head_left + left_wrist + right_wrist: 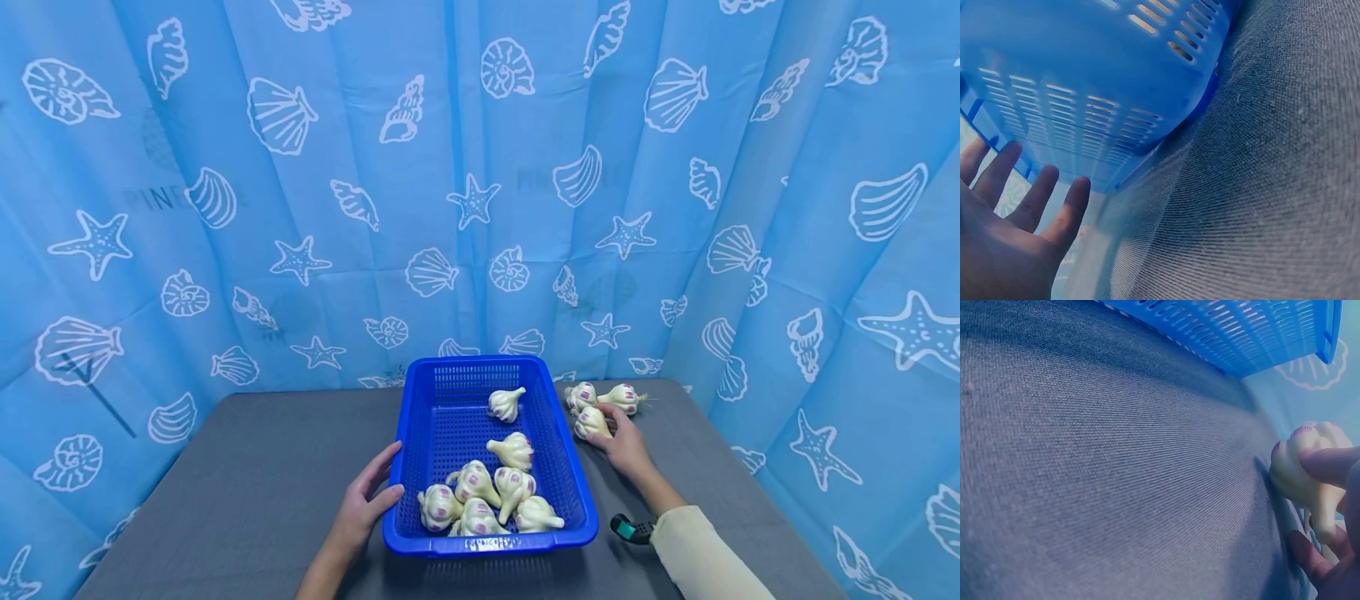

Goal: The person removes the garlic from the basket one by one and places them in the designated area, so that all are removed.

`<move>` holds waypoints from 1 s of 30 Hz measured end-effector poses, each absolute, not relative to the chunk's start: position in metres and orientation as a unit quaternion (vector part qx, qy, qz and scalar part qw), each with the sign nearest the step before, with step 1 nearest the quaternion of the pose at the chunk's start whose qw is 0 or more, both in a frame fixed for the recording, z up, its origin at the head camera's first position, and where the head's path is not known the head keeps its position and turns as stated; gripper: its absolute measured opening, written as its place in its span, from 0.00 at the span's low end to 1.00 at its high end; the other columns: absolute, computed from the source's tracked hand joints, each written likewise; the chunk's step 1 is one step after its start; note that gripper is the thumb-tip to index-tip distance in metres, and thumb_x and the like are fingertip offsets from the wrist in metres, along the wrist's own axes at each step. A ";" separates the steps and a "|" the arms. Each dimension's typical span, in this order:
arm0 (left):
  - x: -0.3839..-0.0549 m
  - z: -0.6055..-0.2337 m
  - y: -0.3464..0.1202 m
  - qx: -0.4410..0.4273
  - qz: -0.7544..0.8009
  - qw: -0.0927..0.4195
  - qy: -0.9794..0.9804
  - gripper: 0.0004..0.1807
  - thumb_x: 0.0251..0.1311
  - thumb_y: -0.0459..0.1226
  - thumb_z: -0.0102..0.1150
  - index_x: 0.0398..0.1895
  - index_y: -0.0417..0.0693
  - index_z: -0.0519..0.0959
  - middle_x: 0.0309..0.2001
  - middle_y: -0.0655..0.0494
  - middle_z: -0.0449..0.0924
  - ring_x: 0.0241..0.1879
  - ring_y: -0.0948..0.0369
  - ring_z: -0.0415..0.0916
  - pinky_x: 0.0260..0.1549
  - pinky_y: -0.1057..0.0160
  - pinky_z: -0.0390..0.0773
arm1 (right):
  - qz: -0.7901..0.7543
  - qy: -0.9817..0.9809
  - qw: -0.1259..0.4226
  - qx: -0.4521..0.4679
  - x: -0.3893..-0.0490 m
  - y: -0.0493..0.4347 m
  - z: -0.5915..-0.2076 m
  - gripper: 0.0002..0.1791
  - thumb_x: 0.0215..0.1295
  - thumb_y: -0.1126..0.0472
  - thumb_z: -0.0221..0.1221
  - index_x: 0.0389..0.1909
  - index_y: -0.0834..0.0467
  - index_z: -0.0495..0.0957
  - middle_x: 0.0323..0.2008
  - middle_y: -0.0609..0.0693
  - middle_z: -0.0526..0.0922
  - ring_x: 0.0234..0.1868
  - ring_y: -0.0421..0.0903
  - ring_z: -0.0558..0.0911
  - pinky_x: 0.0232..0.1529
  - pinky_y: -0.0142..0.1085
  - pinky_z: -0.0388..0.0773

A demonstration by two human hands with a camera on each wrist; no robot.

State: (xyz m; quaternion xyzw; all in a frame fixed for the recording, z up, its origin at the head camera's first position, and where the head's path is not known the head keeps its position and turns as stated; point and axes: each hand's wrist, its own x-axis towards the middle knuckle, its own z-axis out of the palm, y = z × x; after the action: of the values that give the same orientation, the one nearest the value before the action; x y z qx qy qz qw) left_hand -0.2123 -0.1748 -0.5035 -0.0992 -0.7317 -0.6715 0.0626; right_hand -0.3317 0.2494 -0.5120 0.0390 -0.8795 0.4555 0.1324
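Note:
A blue plastic basket (491, 546) stands on the grey table, holding several garlic bulbs (514, 451), most of them gathered at its near end. At its left side, my left hand (358, 508) has its thumb and fingers against the rim. The left wrist view shows those fingers (1041, 194) spread and fairly straight beside the slotted wall. To the right of the basket, my right hand (626, 446) holds a garlic bulb (592, 423) between thumb and fingers. In the right wrist view, the thumb presses on that bulb (1297, 475), whose stem points down in the picture.
Two more garlic bulbs (622, 397) lie just beyond the right hand, near the table's back edge. A black strap with a small device (632, 529) is at the right wrist. Behind the grey tabletop (262, 483) hangs a blue curtain (465, 167) with white shell prints.

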 end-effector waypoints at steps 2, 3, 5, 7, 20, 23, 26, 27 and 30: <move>-0.212 -0.504 -0.175 -0.101 -0.671 0.064 -0.732 0.30 0.66 0.39 0.56 0.71 0.55 0.65 0.71 0.47 0.62 0.66 0.39 0.60 0.57 0.34 0.65 | 0.457 -0.879 0.131 0.038 -0.332 0.248 -0.513 0.30 0.56 0.74 0.64 0.60 0.69 0.67 0.56 0.70 0.73 0.54 0.67 0.74 0.56 0.58 0.68; -0.212 -0.504 -0.175 -0.101 -0.671 0.064 -0.732 0.30 0.66 0.39 0.56 0.71 0.55 0.65 0.71 0.47 0.62 0.66 0.39 0.60 0.57 0.34 0.65 | 0.460 -0.878 0.128 0.036 -0.332 0.248 -0.513 0.30 0.56 0.74 0.65 0.60 0.69 0.67 0.56 0.70 0.73 0.55 0.67 0.74 0.56 0.57 0.68; -0.212 -0.504 -0.175 -0.101 -0.670 0.065 -0.732 0.30 0.66 0.39 0.56 0.71 0.55 0.65 0.71 0.47 0.62 0.66 0.39 0.60 0.57 0.34 0.65 | 0.463 -0.877 0.123 0.034 -0.332 0.247 -0.514 0.30 0.56 0.74 0.65 0.60 0.69 0.66 0.56 0.70 0.73 0.56 0.66 0.73 0.56 0.57 0.68; -0.213 -0.504 -0.175 -0.100 -0.670 0.064 -0.733 0.30 0.66 0.40 0.56 0.71 0.56 0.65 0.71 0.46 0.62 0.66 0.39 0.60 0.57 0.34 0.65 | 0.464 -0.877 0.119 0.031 -0.333 0.246 -0.515 0.30 0.57 0.74 0.65 0.60 0.69 0.65 0.56 0.70 0.73 0.57 0.66 0.72 0.57 0.57 0.68; -0.213 -0.505 -0.174 -0.096 -0.671 0.061 -0.732 0.30 0.66 0.40 0.56 0.71 0.56 0.65 0.71 0.46 0.61 0.67 0.39 0.60 0.57 0.34 0.65 | 0.460 -0.880 0.118 0.019 -0.332 0.247 -0.517 0.32 0.57 0.73 0.65 0.62 0.68 0.64 0.56 0.71 0.72 0.58 0.65 0.71 0.58 0.56 0.67; -0.214 -0.505 -0.174 -0.097 -0.672 0.060 -0.732 0.30 0.66 0.40 0.56 0.71 0.56 0.64 0.71 0.46 0.61 0.67 0.39 0.60 0.57 0.34 0.65 | 0.459 -0.880 0.123 0.018 -0.330 0.248 -0.517 0.33 0.57 0.72 0.65 0.64 0.69 0.63 0.57 0.72 0.72 0.58 0.66 0.71 0.58 0.57 0.66; -0.214 -0.505 -0.175 -0.099 -0.671 0.060 -0.732 0.30 0.66 0.40 0.56 0.71 0.56 0.65 0.71 0.46 0.61 0.67 0.39 0.60 0.57 0.34 0.65 | 0.461 -0.878 0.127 0.013 -0.327 0.248 -0.517 0.35 0.58 0.72 0.65 0.65 0.68 0.62 0.58 0.71 0.72 0.58 0.66 0.71 0.58 0.56 0.67; -0.214 -0.505 -0.175 -0.099 -0.671 0.061 -0.732 0.30 0.66 0.40 0.56 0.71 0.56 0.65 0.71 0.46 0.61 0.67 0.39 0.60 0.57 0.34 0.65 | 0.462 -0.877 0.128 0.011 -0.326 0.249 -0.517 0.35 0.58 0.72 0.64 0.65 0.68 0.62 0.58 0.71 0.71 0.58 0.66 0.71 0.58 0.56 0.67; -0.214 -0.505 -0.175 -0.099 -0.670 0.061 -0.733 0.30 0.66 0.40 0.56 0.71 0.56 0.65 0.71 0.46 0.61 0.67 0.39 0.60 0.56 0.34 0.65 | 0.470 -0.873 0.133 0.008 -0.324 0.250 -0.518 0.35 0.58 0.72 0.64 0.66 0.69 0.62 0.59 0.71 0.71 0.58 0.66 0.72 0.57 0.57 0.68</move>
State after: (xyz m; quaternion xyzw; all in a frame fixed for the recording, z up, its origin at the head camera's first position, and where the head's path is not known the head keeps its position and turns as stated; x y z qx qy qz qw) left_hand -0.2135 -0.1746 -0.5053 -0.0989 -0.7333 -0.6698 0.0614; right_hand -0.3243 0.2500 -0.5178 0.0084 -0.8728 0.4697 0.1328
